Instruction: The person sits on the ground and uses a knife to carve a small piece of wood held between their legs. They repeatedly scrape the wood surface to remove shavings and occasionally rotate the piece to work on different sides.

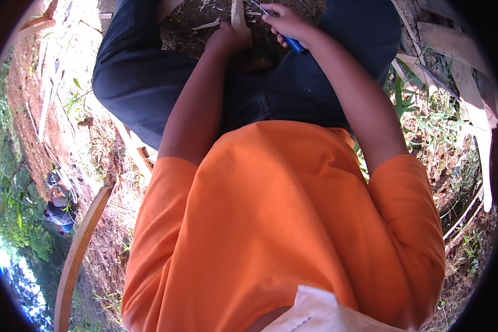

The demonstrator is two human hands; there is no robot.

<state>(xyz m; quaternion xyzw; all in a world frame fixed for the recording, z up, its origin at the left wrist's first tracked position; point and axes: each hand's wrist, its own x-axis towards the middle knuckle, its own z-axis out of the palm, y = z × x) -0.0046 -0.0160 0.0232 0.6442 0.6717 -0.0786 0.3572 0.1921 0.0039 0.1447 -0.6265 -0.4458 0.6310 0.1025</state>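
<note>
At the top of the head view, my left hand (227, 40) is closed around a pale piece of wood (238, 15), which points away from me between my legs. To its right, my right hand (289, 24) grips what looks like a knife, its blue handle (295, 45) jutting out below the fingers. The tool's thin metal blade (257, 4) extends toward the wood at the picture's upper edge. Whether blade and wood touch, I cannot tell. Pale wood shavings (207, 25) lie on the dark soil around the hands.
My bent legs in dark trousers (144, 83) flank the work. Wooden boards and offcuts (467, 83) lie at the right among grass. A curved wooden piece (80, 260) rises at lower left. Another person (60, 213) is farther off on the left, near green bushes (25, 221).
</note>
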